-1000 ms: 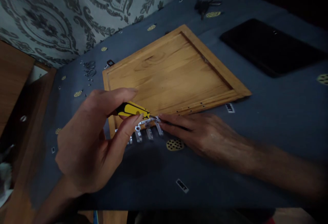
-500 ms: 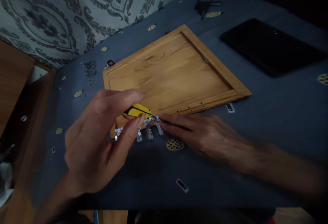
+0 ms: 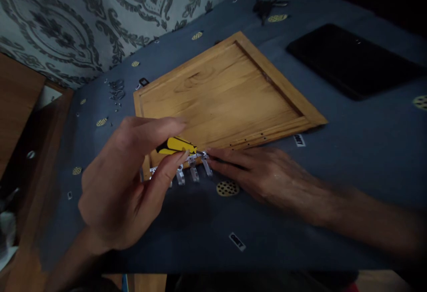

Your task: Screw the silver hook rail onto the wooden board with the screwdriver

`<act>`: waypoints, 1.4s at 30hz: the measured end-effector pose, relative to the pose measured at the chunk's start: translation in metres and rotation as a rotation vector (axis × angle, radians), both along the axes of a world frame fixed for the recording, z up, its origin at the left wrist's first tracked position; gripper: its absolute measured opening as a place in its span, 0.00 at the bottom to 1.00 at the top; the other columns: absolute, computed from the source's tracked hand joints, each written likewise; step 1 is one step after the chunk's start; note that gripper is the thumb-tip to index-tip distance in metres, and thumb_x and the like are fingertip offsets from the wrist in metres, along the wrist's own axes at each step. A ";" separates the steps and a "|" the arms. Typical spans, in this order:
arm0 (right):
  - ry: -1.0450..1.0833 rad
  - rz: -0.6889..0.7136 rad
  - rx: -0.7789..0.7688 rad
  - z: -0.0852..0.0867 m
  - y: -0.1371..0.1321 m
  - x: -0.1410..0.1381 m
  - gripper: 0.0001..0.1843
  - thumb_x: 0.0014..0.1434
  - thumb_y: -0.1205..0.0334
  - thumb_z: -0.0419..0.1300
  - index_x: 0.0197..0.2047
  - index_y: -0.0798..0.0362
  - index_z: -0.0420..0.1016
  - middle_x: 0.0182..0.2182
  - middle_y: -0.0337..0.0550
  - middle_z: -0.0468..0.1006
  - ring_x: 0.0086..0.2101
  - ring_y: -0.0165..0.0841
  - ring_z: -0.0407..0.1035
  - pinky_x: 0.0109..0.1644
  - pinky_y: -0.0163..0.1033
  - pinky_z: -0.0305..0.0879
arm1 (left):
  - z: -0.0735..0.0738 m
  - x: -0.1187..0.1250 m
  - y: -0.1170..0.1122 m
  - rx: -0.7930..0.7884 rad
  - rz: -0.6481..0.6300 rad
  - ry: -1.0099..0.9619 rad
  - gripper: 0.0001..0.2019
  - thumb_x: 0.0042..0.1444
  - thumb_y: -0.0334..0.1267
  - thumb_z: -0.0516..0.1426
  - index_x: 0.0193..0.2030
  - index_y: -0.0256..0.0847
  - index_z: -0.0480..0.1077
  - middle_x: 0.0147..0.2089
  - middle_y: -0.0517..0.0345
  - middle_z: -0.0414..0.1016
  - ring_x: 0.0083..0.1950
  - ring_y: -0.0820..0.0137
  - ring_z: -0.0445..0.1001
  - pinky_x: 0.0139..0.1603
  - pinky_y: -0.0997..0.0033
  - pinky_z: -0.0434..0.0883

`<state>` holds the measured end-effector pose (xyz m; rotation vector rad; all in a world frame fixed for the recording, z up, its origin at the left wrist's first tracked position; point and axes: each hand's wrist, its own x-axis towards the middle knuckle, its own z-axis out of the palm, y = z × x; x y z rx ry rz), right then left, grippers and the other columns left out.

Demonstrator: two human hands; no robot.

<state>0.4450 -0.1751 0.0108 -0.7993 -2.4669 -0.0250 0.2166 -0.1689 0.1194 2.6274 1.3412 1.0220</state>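
Observation:
My left hand (image 3: pixel 130 180) grips a yellow and black screwdriver (image 3: pixel 176 145) between thumb and fingers, its tip pointing right at a silver hook rail (image 3: pixel 190 167) on the near edge of a wooden board (image 3: pixel 227 96). My right hand (image 3: pixel 263 176) lies flat on the blue cloth, its fingertips pressed against the right end of the hook rail beside the screwdriver tip. Several metal hooks hang off the rail toward me.
The blue patterned cloth (image 3: pixel 333 149) covers the table. A black tablet (image 3: pixel 350 60) lies at the right back. Loose silver hardware (image 3: pixel 116 89) sits at the board's left back corner, a dark object (image 3: pixel 267 7) at the far back. A patterned wall (image 3: pixel 83 20) rises behind; wooden furniture (image 3: pixel 20 100) stands left.
My left hand has turned slightly with the screwdriver, its fingers shifting on the handle. The right hand and the board have stayed put.

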 end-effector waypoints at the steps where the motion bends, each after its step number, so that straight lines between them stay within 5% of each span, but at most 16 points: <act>1: 0.001 0.002 0.002 -0.001 0.000 0.000 0.24 0.65 0.81 0.48 0.55 0.58 0.79 0.56 0.49 0.82 0.36 0.39 0.82 0.35 0.44 0.81 | 0.000 0.000 0.000 0.018 -0.031 0.021 0.17 0.54 0.27 0.66 0.50 0.45 0.75 0.45 0.65 0.83 0.44 0.71 0.81 0.49 0.73 0.81; 6: 0.003 0.005 -0.004 -0.003 0.000 0.003 0.24 0.65 0.82 0.48 0.55 0.58 0.78 0.56 0.48 0.82 0.35 0.38 0.82 0.35 0.44 0.81 | 0.003 -0.004 0.001 0.049 -0.071 0.040 0.15 0.59 0.29 0.64 0.52 0.45 0.75 0.45 0.62 0.82 0.45 0.69 0.81 0.47 0.70 0.81; 12: 0.009 0.029 -0.031 -0.001 0.001 0.004 0.24 0.65 0.82 0.48 0.57 0.60 0.77 0.56 0.52 0.81 0.38 0.39 0.82 0.37 0.45 0.82 | 0.003 -0.013 -0.007 -0.116 0.045 -0.102 0.18 0.61 0.35 0.65 0.57 0.47 0.72 0.50 0.59 0.77 0.45 0.68 0.79 0.50 0.61 0.80; 15: -0.016 0.014 -0.037 -0.003 0.000 0.004 0.25 0.65 0.82 0.49 0.58 0.59 0.77 0.58 0.51 0.80 0.38 0.39 0.82 0.39 0.45 0.82 | 0.004 -0.007 -0.006 -0.094 0.026 -0.127 0.18 0.58 0.28 0.64 0.54 0.46 0.74 0.48 0.59 0.80 0.44 0.67 0.81 0.46 0.62 0.80; 21: 0.015 0.018 -0.009 -0.008 -0.001 0.005 0.24 0.66 0.79 0.50 0.59 0.58 0.77 0.58 0.50 0.80 0.39 0.37 0.82 0.40 0.43 0.81 | 0.008 -0.002 -0.001 -0.021 -0.001 0.064 0.13 0.60 0.32 0.62 0.50 0.47 0.74 0.46 0.61 0.82 0.44 0.66 0.82 0.46 0.64 0.82; 26: -0.009 -0.001 -0.031 -0.007 -0.001 0.004 0.25 0.63 0.81 0.52 0.59 0.56 0.77 0.58 0.49 0.80 0.38 0.37 0.82 0.39 0.41 0.80 | 0.007 -0.003 -0.001 -0.054 0.000 0.070 0.11 0.61 0.34 0.61 0.51 0.46 0.73 0.46 0.60 0.82 0.43 0.65 0.82 0.47 0.60 0.82; 36: -0.032 -0.005 -0.049 -0.007 -0.002 0.004 0.27 0.64 0.80 0.51 0.61 0.54 0.76 0.59 0.48 0.79 0.42 0.36 0.81 0.44 0.41 0.80 | 0.004 0.003 0.002 0.048 -0.120 0.134 0.12 0.63 0.29 0.61 0.51 0.45 0.70 0.45 0.59 0.80 0.45 0.69 0.80 0.46 0.69 0.81; 42: 0.010 -0.011 0.016 -0.003 0.000 0.002 0.26 0.64 0.81 0.47 0.57 0.56 0.79 0.56 0.47 0.82 0.36 0.35 0.81 0.37 0.40 0.79 | -0.004 0.003 0.000 0.033 -0.050 0.050 0.12 0.62 0.34 0.65 0.52 0.48 0.74 0.40 0.60 0.77 0.41 0.69 0.79 0.38 0.69 0.79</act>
